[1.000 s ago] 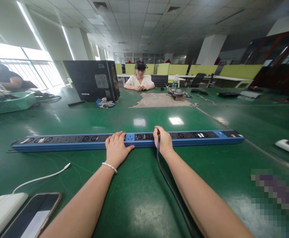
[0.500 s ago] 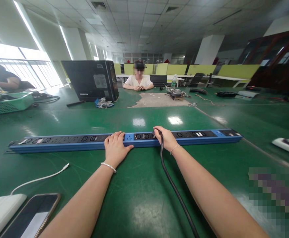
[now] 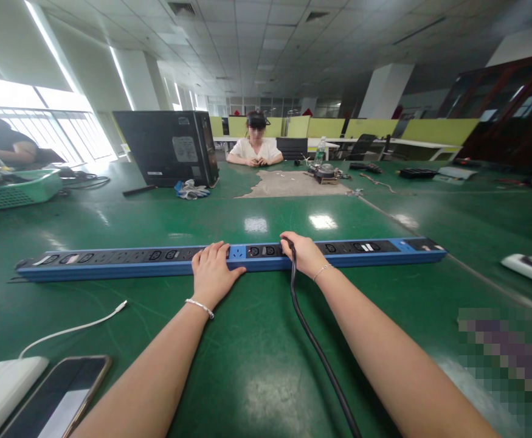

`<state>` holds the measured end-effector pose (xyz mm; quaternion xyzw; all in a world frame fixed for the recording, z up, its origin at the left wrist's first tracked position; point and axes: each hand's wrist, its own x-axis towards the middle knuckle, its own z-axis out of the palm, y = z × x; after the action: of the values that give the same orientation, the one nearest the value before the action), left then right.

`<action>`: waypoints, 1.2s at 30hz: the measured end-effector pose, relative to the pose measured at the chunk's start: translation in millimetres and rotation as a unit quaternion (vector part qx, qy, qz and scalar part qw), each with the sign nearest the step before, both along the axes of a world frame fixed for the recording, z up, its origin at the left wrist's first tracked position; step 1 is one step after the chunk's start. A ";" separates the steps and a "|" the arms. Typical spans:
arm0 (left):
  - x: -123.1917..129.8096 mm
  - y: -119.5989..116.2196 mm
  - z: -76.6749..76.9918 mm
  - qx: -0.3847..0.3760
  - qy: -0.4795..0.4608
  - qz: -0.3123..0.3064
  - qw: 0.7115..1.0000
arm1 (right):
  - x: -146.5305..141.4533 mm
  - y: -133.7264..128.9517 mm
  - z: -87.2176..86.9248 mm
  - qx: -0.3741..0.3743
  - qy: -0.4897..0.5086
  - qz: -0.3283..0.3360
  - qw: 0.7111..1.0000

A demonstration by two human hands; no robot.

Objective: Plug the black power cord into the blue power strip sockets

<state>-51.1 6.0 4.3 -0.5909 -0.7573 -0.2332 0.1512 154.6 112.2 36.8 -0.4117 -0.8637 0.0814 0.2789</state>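
A long blue power strip [image 3: 124,269] with black and blue sockets lies crosswise on the green table [image 3: 247,340]. My left hand [image 3: 214,274] rests on the strip left of its middle, fingers over the top and thumb along the front edge. Right of the middle, my right hand [image 3: 304,252] is closed on the plug end of a black power cable [image 3: 314,340], at the strip's sockets. The plug is mostly hidden by my fingers, so how deep it sits cannot be seen. The cable runs down toward the bottom edge, between my forearms.
Near left lie a phone [image 3: 60,395], a white device [image 3: 8,383] and a white cable [image 3: 78,328]. Farther back are a green basket [image 3: 33,188], a black computer case [image 3: 169,149], gloves [image 3: 193,190] and a seated person [image 3: 255,149]. A white object [image 3: 528,267] is at right.
My right hand has shifted slightly left with the plug, and the black cable has swung a little left. My left hand has stayed in place on the strip.
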 end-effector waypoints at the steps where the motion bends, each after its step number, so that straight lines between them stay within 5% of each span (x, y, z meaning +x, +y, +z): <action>1: 0.0 -0.1 0.1 -0.001 0.000 0.000 1.000 | -1.2 -2.3 -1.6 0.017 -0.006 0.001 1.000; 11: -0.1 -0.2 -1.1 0.000 0.001 -0.004 1.000 | -11.3 -17.5 -30.4 0.120 0.069 -0.050 0.989; 29: -1.0 0.6 -1.3 -0.004 0.002 -0.001 1.000 | -4.7 -16.7 -18.7 0.067 -0.007 -0.068 0.995; 36: -0.7 0.1 -1.9 0.004 0.005 -0.003 1.000 | -8.0 -27.3 -24.7 0.079 0.033 -0.090 0.992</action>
<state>-51.8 6.1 2.4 -0.5940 -0.7535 -0.2339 0.1572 146.5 84.9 12.1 -0.4617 -0.8169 0.0007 0.3457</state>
